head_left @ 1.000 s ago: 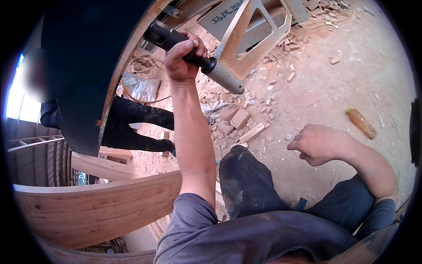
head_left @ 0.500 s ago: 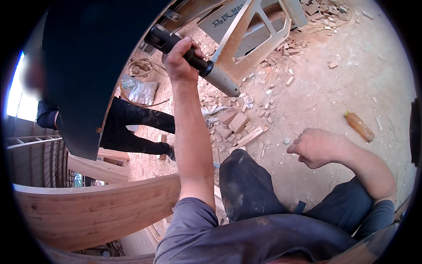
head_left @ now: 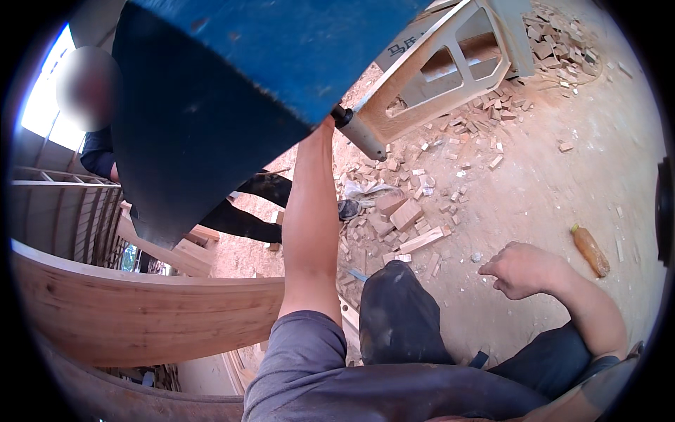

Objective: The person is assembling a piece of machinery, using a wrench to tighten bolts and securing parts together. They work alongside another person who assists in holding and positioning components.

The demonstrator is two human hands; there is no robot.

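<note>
My left forearm reaches up to a black-and-grey cylinder (head_left: 363, 136), whose grey end sticks out below a large blue panel (head_left: 295, 56). The blue panel covers most of my left hand (head_left: 325, 125); only the part by the wrist shows, close to the black collar of the cylinder. Its fingers are hidden, so the grip cannot be seen. My right hand (head_left: 524, 271) hangs over the dusty floor beside my knees, its fingers loosely curled in, the index finger a little out, with nothing in it.
A pale metal frame (head_left: 450, 83) with cut-outs stands ahead. Wood offcuts (head_left: 406, 214) litter the dusty floor. An amber bottle (head_left: 590, 252) lies at right. A curved wooden piece (head_left: 148, 316) runs along the left. Another person in dark trousers (head_left: 246, 224) stands behind the panel.
The blue panel now hides my left hand, which was wrapped round the cylinder's black part. The whole view has shifted. My right hand stays loosely curled.
</note>
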